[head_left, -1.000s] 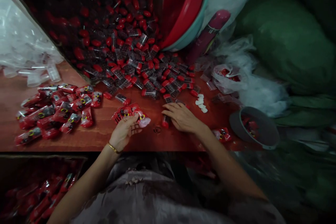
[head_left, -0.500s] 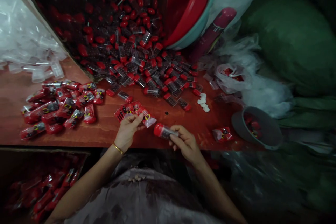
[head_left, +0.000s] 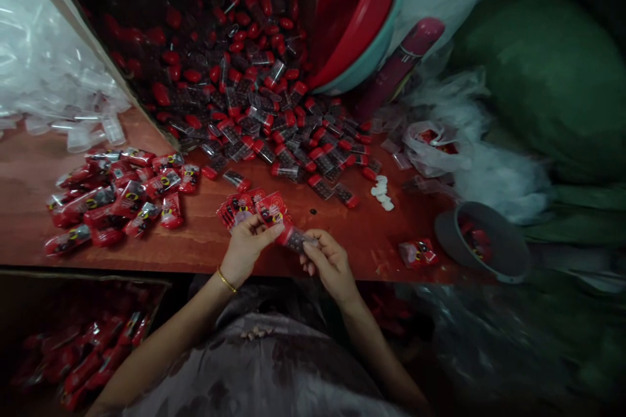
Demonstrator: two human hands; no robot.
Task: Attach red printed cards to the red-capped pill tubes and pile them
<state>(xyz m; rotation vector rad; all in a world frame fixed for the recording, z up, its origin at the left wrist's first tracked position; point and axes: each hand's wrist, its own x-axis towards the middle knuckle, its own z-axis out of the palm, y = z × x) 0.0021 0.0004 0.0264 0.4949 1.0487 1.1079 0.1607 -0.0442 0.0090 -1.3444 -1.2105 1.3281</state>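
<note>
Between thumb and fingers, my left hand (head_left: 252, 244) pinches a printed red plastic sleeve (head_left: 270, 207) with a clear window. My right hand (head_left: 328, 260) grips the clear end of a small tube (head_left: 295, 239) with a red cap and dark contents. The tube's red end meets the sleeve at my left thumb; whether it is inside the sleeve I cannot tell. More flat red sleeves (head_left: 235, 208) lie fanned on the table just behind my left hand. A heap of similar red-capped tubes (head_left: 288, 153) spills toward my hands from a tipped carton.
Wrapped red tubes (head_left: 130, 199) are piled at the left, with more in a box (head_left: 159, 290) below the table edge. Clear empty cups (head_left: 92, 104) lie far left. A grey bowl (head_left: 445, 234), white discs (head_left: 381, 192), a red basin (head_left: 362, 19) and a spray can (head_left: 405, 58) are to the right.
My right hand has moved left with the tube, bringing its red end against the sleeve. The sleeve in my left hand is now raised more upright. The view has shifted slightly.
</note>
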